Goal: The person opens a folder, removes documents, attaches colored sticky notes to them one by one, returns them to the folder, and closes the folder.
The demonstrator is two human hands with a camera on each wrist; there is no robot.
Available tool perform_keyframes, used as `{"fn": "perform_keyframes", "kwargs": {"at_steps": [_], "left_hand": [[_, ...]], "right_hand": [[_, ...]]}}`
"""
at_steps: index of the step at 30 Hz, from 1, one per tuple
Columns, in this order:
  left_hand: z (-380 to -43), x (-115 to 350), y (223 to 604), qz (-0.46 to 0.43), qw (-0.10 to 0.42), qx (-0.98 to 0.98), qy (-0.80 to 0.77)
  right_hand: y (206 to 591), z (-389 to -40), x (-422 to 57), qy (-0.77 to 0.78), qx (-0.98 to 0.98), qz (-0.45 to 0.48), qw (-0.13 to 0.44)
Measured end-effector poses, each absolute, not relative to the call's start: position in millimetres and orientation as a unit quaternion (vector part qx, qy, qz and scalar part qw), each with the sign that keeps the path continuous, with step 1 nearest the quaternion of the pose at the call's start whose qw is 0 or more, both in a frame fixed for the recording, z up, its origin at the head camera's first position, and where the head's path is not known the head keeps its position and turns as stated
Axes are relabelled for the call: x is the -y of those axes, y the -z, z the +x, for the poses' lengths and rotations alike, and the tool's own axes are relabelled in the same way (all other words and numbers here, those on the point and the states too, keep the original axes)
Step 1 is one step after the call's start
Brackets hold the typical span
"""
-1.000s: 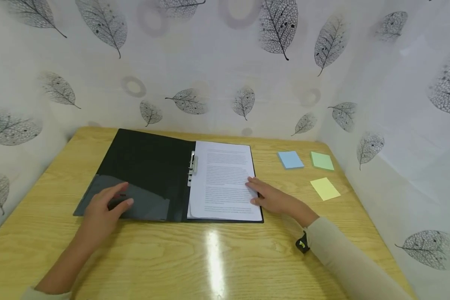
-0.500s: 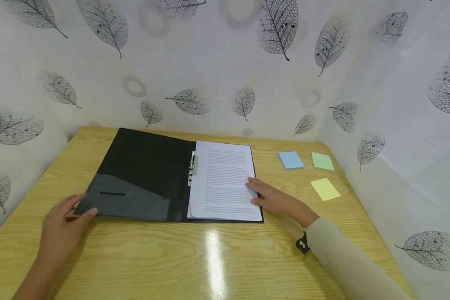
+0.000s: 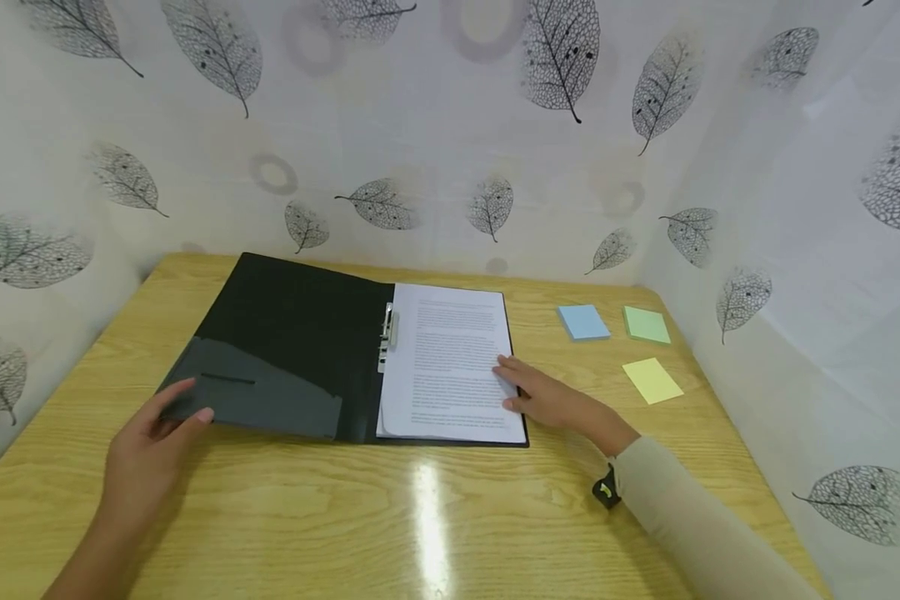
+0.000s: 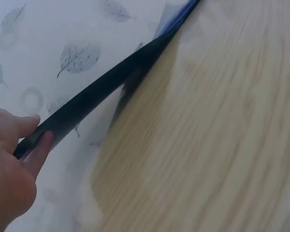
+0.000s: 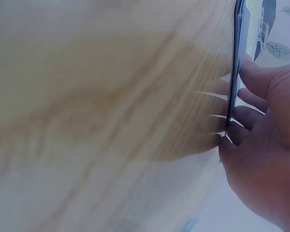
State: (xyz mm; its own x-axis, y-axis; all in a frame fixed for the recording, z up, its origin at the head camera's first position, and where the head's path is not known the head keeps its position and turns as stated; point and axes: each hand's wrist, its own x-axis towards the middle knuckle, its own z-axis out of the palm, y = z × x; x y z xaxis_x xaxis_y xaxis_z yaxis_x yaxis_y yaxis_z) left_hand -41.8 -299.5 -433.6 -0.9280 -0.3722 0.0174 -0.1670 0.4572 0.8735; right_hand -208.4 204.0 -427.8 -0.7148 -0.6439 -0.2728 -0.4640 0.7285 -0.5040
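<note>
A black clip folder (image 3: pixel 292 312) lies opened out, its metal clip (image 3: pixel 385 337) near the spine. On its right side is a stack of printed sheets (image 3: pixel 453 362). My left hand (image 3: pixel 146 458) pinches the left cover at its near outer corner, thumb on one face and fingers on the other. The left wrist view shows that cover (image 4: pixel 94 99) tilted up off the table. My right hand (image 3: pixel 547 396) rests at the right edge of the sheets, fingertips on the paper. In the right wrist view, its fingers (image 5: pixel 246 116) lie along the folder's edge.
Right of the folder are a blue sticky-note pad (image 3: pixel 582 322), a green pad (image 3: pixel 647 325) and a yellow sticky note (image 3: pixel 652 381). The wooden table (image 3: pixel 330 525) meets leaf-patterned walls (image 3: pixel 412 142) at the back and right.
My left hand moved left from over the cover's pocket to its outer corner, then took hold; that corner has risen slightly. The right hand stays in place.
</note>
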Motion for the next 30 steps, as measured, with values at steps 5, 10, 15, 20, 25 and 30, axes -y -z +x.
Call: {"fn": "perform_keyframes", "kwargs": {"at_steps": [5, 10, 15, 20, 25, 30], "left_hand": [[-48, 275, 426, 0.13, 0.091, 0.852, 0.499], [-56, 244, 424, 0.091, 0.079, 0.864, 0.489], [-63, 217, 427, 0.082, 0.066, 0.862, 0.497], [-67, 199, 432, 0.073, 0.059, 0.869, 0.487], [-67, 194, 430, 0.074, 0.071, 0.88, 0.465], [-68, 191, 428, 0.085, 0.058, 0.876, 0.471]], "right_hand": [[427, -208, -204, 0.209, -0.902, -0.305, 0.222], [427, -207, -205, 0.205, -0.904, -0.301, 0.224], [427, -209, -205, 0.207, -0.904, -0.298, 0.224], [428, -209, -204, 0.207, -0.904, -0.298, 0.225], [424, -208, -202, 0.174, -0.912, -0.303, 0.213], [419, -209, -199, 0.127, -0.927, -0.308, 0.17]]}}
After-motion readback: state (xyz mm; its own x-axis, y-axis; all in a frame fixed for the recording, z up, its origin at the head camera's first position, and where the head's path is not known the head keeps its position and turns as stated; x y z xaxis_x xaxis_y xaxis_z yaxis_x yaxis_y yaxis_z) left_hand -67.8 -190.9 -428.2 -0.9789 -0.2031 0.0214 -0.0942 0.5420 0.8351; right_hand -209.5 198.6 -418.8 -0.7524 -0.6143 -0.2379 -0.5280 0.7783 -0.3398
